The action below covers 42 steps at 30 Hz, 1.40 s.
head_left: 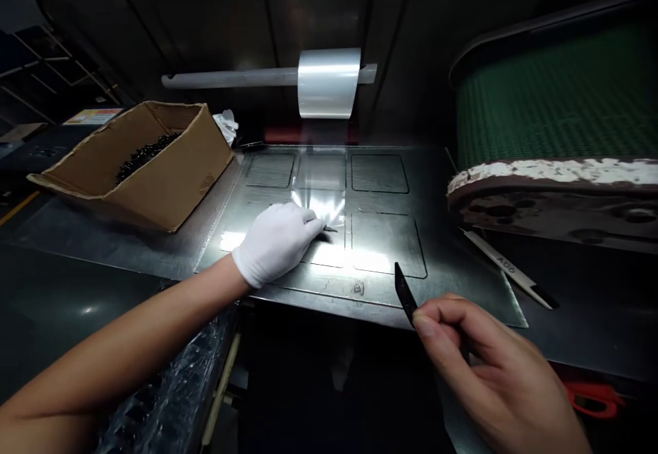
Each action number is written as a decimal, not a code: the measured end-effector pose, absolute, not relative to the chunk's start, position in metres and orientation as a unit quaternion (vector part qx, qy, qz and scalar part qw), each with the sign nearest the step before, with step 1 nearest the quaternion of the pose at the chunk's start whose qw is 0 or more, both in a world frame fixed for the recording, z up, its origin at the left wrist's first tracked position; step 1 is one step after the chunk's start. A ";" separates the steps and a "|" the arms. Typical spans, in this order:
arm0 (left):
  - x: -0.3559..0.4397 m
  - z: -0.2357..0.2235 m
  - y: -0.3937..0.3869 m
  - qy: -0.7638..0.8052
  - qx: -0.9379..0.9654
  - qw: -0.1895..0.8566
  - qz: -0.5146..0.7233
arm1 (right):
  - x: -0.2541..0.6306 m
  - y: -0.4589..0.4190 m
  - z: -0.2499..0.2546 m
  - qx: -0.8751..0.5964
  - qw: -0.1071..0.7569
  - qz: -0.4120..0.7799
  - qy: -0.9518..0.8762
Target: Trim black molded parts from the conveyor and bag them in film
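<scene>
At centre, the gloved left hand [277, 241] is pressing the film [321, 200] flat on the plate [462, 282]; at five o'clock, the bare right hand [493, 372] is pinching a blade [405, 295]. Slack film could likely wrinkle or tear under it.

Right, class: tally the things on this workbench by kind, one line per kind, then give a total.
Cardboard box: 1
Film roll: 1
Metal plate: 1
Black blade in right hand: 1
White tool: 1
White glove on left hand: 1
Total: 6
</scene>
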<state>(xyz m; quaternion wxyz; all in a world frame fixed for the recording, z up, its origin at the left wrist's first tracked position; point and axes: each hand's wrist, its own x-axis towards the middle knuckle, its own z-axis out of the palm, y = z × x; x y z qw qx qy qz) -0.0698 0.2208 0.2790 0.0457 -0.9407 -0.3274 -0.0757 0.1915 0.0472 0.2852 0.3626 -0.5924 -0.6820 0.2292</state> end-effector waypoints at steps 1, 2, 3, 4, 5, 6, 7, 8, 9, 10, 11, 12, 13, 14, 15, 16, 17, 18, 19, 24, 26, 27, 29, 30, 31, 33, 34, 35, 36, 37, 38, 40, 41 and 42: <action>-0.074 0.276 0.208 -0.332 -0.939 0.039 -0.084 | 0.194 0.050 0.286 -0.589 0.353 0.224 -0.692; -0.078 0.273 0.196 -0.336 -0.937 0.028 -0.091 | 0.196 0.053 0.286 -0.584 0.346 0.218 -0.702; -0.081 0.270 0.185 -0.342 -0.934 0.014 -0.100 | 0.196 0.058 0.288 -0.577 0.340 0.211 -0.712; -0.084 0.267 0.174 -0.347 -0.931 -0.002 -0.111 | 0.195 0.064 0.289 -0.567 0.332 0.202 -0.726; -0.086 0.264 0.164 -0.354 -0.927 -0.021 -0.125 | 0.194 0.070 0.291 -0.557 0.321 0.190 -0.742; -0.087 0.261 0.155 -0.361 -0.921 -0.039 -0.145 | 0.191 0.078 0.293 -0.544 0.306 0.175 -0.762; -0.089 0.258 0.147 -0.369 -0.913 -0.054 -0.168 | 0.188 0.086 0.295 -0.529 0.290 0.156 -0.782; -0.090 0.255 0.140 -0.377 -0.904 -0.063 -0.190 | 0.183 0.095 0.297 -0.513 0.270 0.136 -0.803; -0.090 0.252 0.134 -0.384 -0.897 -0.066 -0.210 | 0.178 0.105 0.299 -0.497 0.249 0.113 -0.823; -0.091 0.249 0.129 -0.391 -0.890 -0.065 -0.226 | 0.173 0.115 0.300 -0.480 0.228 0.089 -0.843; -0.092 0.247 0.124 -0.399 -0.884 -0.061 -0.238 | 0.167 0.124 0.301 -0.462 0.208 0.062 -0.860; -0.092 0.245 0.120 -0.405 -0.879 -0.057 -0.247 | 0.160 0.133 0.301 -0.444 0.190 0.034 -0.875; -0.092 0.243 0.117 -0.410 -0.875 -0.054 -0.251 | 0.154 0.142 0.301 -0.430 0.170 0.007 -0.887; -0.092 0.241 0.115 -0.415 -0.872 -0.051 -0.254 | 0.148 0.149 0.300 -0.418 0.150 -0.015 -0.896; -0.092 0.240 0.113 -0.420 -0.870 -0.050 -0.254 | 0.143 0.155 0.299 -0.410 0.129 -0.031 -0.902; -0.093 0.239 0.112 -0.423 -0.869 -0.050 -0.254 | 0.138 0.160 0.298 -0.406 0.109 -0.039 -0.907; -0.093 0.239 0.112 -0.424 -0.868 -0.052 -0.253 | 0.134 0.164 0.297 -0.404 0.090 -0.042 -0.909; -0.093 0.238 0.112 -0.426 -0.867 -0.056 -0.252 | 0.131 0.167 0.296 -0.402 0.073 -0.041 -0.912; -0.093 0.238 0.112 -0.426 -0.867 -0.060 -0.252 | 0.128 0.170 0.295 -0.402 0.061 -0.043 -0.913; -0.093 0.235 0.113 -0.427 -0.867 -0.076 -0.245 | 0.116 0.180 0.287 -0.413 0.020 -0.047 -0.909; -0.094 0.235 0.112 -0.430 -0.864 -0.071 -0.252 | 0.117 0.178 0.283 -0.430 0.016 -0.033 -0.902; -0.095 0.236 0.112 -0.428 -0.861 -0.072 -0.263 | 0.121 0.173 0.281 -0.444 0.031 -0.025 -0.895; -0.100 0.240 0.112 -0.414 -0.855 -0.093 -0.299 | 0.138 0.156 0.277 -0.474 0.093 -0.010 -0.875; -0.104 0.243 0.112 -0.404 -0.850 -0.108 -0.321 | 0.152 0.144 0.275 -0.491 0.129 0.000 -0.861; -0.108 0.246 0.113 -0.397 -0.842 -0.121 -0.344 | 0.168 0.131 0.272 -0.516 0.159 0.008 -0.842; -0.119 0.251 0.115 -0.394 -0.825 -0.133 -0.382 | 0.206 0.106 0.266 -0.587 0.184 -0.006 -0.789; -0.124 0.252 0.117 -0.400 -0.817 -0.131 -0.394 | 0.226 0.096 0.262 -0.629 0.178 -0.029 -0.756; -0.128 0.253 0.120 -0.408 -0.809 -0.125 -0.403 | 0.245 0.089 0.258 -0.669 0.165 -0.058 -0.723; -0.132 0.253 0.122 -0.416 -0.803 -0.118 -0.409 | 0.264 0.084 0.254 -0.700 0.147 -0.084 -0.694; -0.134 0.253 0.125 -0.422 -0.799 -0.114 -0.412 | 0.280 0.082 0.249 -0.721 0.127 -0.102 -0.674; -0.135 0.254 0.128 -0.427 -0.797 -0.108 -0.413 | 0.294 0.081 0.245 -0.735 0.108 -0.109 -0.661; -0.135 0.255 0.134 -0.435 -0.794 -0.094 -0.415 | 0.311 0.080 0.238 -0.752 0.082 -0.108 -0.645; -0.134 0.257 0.137 -0.441 -0.794 -0.093 -0.409 | 0.314 0.079 0.236 -0.758 0.079 -0.108 -0.638; -0.132 0.259 0.141 -0.449 -0.796 -0.094 -0.396 | 0.314 0.077 0.235 -0.763 0.081 -0.109 -0.632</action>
